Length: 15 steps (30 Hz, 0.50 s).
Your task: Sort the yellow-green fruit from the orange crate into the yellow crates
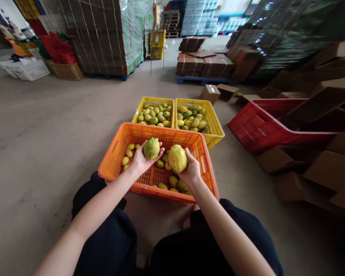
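A warehouse: wrapped pallet stacks (103,34), flattened cartons (204,65) and fruit crates (198,119) on bare concrete floor (46,126).

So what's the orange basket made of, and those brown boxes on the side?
The orange lattice crate looks like moulded plastic: bright even colour, a grid of small holes, slightly glossy rim. The brown boxes look like matte cardboard, with flat folded panels and creased edges. The left hand and right hand each hold a dull-skinned yellow-green fruit above the crate.
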Each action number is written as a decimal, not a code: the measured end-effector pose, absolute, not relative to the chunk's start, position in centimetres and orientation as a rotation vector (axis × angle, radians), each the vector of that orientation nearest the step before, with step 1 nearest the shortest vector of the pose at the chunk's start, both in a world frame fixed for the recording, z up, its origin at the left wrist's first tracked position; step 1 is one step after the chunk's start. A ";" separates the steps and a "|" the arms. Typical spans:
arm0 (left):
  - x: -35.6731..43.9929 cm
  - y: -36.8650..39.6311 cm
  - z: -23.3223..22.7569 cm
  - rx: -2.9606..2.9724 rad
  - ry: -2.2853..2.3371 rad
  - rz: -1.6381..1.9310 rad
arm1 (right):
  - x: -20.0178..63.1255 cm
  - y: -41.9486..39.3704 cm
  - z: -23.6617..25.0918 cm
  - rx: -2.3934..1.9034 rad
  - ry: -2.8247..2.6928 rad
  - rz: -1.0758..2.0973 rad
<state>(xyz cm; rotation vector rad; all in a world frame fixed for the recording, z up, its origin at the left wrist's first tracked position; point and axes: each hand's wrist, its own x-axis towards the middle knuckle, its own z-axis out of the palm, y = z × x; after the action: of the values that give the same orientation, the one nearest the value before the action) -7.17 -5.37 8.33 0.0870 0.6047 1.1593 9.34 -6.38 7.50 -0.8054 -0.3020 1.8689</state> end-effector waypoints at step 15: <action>-6.7 -5.0 4.6 0.120 0.813 1.035 | 10.3 -6.2 8.2 -0.678 -0.251 1.865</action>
<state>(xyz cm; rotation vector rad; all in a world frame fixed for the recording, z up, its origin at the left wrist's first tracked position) -6.71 -5.01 4.64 0.1199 0.8131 1.0350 10.34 -6.16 8.19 -0.6778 -0.2507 1.8646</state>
